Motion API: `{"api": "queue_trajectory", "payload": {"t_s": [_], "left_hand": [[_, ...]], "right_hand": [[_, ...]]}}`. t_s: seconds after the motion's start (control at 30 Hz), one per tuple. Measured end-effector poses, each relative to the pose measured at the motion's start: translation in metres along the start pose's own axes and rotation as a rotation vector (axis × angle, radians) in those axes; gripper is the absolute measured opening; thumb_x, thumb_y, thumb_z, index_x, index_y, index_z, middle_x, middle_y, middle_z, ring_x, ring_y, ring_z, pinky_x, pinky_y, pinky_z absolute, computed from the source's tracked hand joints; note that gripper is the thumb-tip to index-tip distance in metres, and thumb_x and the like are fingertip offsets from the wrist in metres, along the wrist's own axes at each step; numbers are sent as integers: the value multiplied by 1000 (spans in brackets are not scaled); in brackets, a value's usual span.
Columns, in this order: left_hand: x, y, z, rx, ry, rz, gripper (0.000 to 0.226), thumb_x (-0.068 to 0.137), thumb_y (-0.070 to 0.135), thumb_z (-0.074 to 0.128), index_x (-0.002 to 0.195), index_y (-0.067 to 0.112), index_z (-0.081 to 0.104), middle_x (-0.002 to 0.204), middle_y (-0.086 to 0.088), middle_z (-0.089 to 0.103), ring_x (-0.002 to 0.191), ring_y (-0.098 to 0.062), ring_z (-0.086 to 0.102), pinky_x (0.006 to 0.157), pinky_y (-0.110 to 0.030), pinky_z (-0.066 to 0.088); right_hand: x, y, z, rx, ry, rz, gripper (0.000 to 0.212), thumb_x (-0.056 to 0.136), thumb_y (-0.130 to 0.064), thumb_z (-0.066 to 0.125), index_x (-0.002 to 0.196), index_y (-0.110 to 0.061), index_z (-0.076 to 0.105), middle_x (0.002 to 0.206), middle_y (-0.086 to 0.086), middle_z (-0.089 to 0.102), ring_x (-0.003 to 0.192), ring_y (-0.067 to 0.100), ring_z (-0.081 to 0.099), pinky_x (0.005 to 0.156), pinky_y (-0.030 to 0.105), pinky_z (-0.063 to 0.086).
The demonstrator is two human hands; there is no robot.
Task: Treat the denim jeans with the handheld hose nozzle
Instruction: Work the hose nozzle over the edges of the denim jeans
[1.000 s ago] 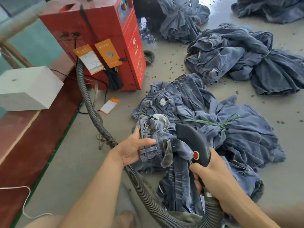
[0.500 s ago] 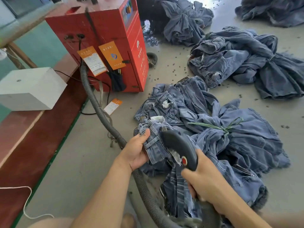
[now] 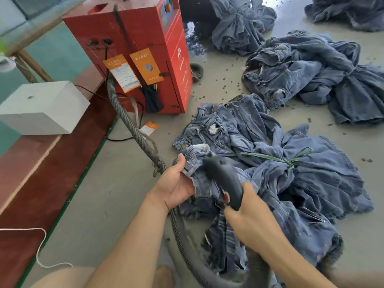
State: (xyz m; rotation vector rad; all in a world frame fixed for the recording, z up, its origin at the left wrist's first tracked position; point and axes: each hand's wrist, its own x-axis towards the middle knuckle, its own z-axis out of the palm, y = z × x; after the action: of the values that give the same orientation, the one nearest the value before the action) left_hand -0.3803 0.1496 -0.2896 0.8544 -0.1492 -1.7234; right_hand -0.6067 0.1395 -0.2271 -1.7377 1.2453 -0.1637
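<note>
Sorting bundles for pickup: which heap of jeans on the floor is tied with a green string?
The nearest heap of jeans, the one beside the hose nozzle; green string knots its middle. On the farther heaps no green string shows.

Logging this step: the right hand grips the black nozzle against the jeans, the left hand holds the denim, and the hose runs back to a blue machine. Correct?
Not quite: in the head view the machine is red, not blue. Otherwise right: the right hand grips the black nozzle, the left hand holds the jeans, and the hose runs back to it.

A grey concrete floor (image 3: 108, 204) strewn with small dark specks meets a raised reddish-brown ledge (image 3: 52, 173) on the left, green-edged. A white box (image 3: 41, 107) sits on the ledge; daylight glares at the far end.
</note>
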Motion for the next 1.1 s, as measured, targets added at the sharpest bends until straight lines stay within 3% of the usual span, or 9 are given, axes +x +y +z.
{"api": "queue_trajectory", "payload": {"t_s": [0.1,0.23,0.43,0.6,0.73,0.87,0.97,1.03,1.1], "left_hand": [[0,0,-2,-6,30,6,73,107,59,23,147,6,53,148,-22,55,135,-38,56,105,-54,52],[3,1,2,-2,27,0,79,105,63,21,150,4,50,149,-22,54,139,-37,53,116,-53,42],[-1,-7,8,-50,20,1,78,106,63,23,146,5,55,150,-24,52,138,-41,52,116,-57,41],[7,11,15,-112,160,59,79,105,63,23,145,3,54,155,-17,50,149,-31,41,127,-46,24],[12,22,28,84,138,42,84,105,65,25,141,-4,57,133,-28,64,118,-39,65,110,-51,45],[16,35,37,256,35,-42,51,103,41,33,101,13,76,105,-14,72,91,-30,70,82,-44,58],[27,39,41,512,33,-174,42,104,43,39,128,17,62,116,-10,70,102,-34,68,70,-53,59],[36,42,38,636,90,-240,49,104,46,50,147,23,48,138,-10,63,122,-40,63,81,-71,54],[47,45,30,765,211,-199,69,96,45,67,154,21,37,151,-11,52,132,-40,56,96,-74,47]], "right_hand": [[3,3,-12,100,133,26,25,92,-25,66,99,-31,42,69,3,64,50,18,60,45,32,43],[-20,6,-7,-34,-19,11,27,82,-37,64,92,-40,39,63,-2,61,45,11,56,43,23,37],[15,-15,-12,96,94,-42,25,92,-23,65,97,-30,41,74,9,65,55,26,61,49,40,49],[-14,4,-11,60,14,-14,27,81,-34,64,87,-44,40,61,-8,65,39,12,55,37,26,41],[10,0,-7,26,-20,-29,24,88,-28,64,94,-35,42,68,0,64,47,15,59,42,30,43],[30,2,-37,239,200,18,20,89,-17,63,97,-23,46,61,8,60,43,23,56,44,37,46],[21,13,-54,284,148,39,26,89,-15,63,89,-37,49,57,13,56,43,26,52,45,42,48],[10,18,-52,275,56,56,34,91,-14,65,80,-42,48,55,10,57,43,25,52,44,39,47],[5,25,-46,259,17,64,31,90,-11,64,85,-38,49,51,3,56,40,22,50,40,31,42]]}}
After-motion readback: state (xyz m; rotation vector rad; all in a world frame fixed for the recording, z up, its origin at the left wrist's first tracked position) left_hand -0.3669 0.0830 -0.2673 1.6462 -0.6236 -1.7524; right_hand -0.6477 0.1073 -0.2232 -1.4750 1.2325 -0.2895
